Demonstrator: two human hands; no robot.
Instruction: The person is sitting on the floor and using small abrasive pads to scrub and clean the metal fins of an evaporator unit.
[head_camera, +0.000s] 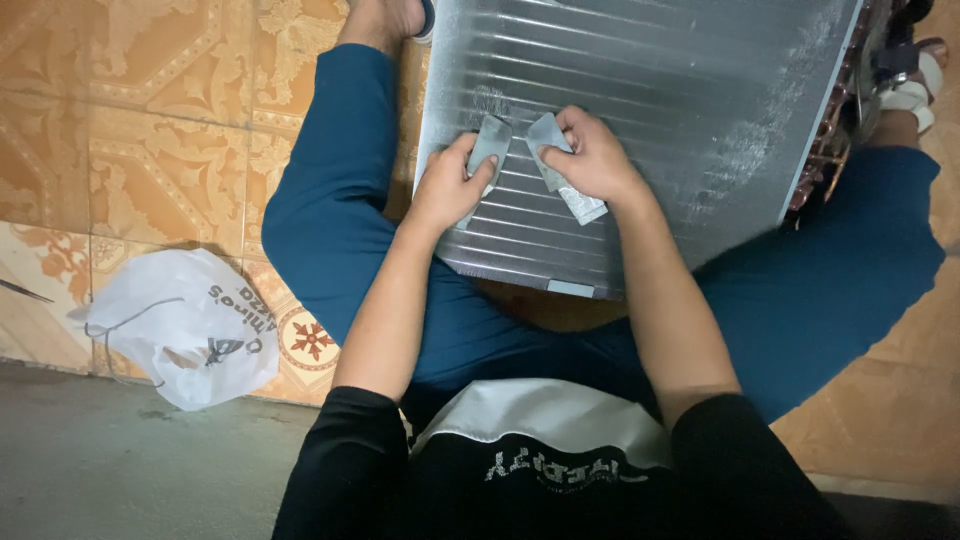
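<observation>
**Both hands on the finned panel, a metal tool in each**

Down we look, and the biggest thing in view is the patterned tile floor (170, 120), orange and cream, giving way to a grey concrete strip (120, 470) along the near edge. Across the seated person's blue-trousered legs (330, 210) lies the finned metal panel (700, 100), a wide silver slab ribbed with horizontal lines, scuffed and dusty towards its right side, with copper tube bends (835, 130) showing along the right edge. It runs from the top of the view down to the lap, tilted a little.

Off to the left, a crumpled white plastic bag (180, 325) sits on the tiles, well apart from the work.

Now the hands. The left hand (450, 185) is closed around a small flat grey metal tool (488, 140), thumb pressed up its face, the tool's tip resting on the fins. Just beside it, the right hand (595, 155) clamps a second flat metal tool (565, 175), fingers curled over its top, its lower end poking out below the palm against the panel. The two hands are near each other but apart, both at the panel's lower left
</observation>
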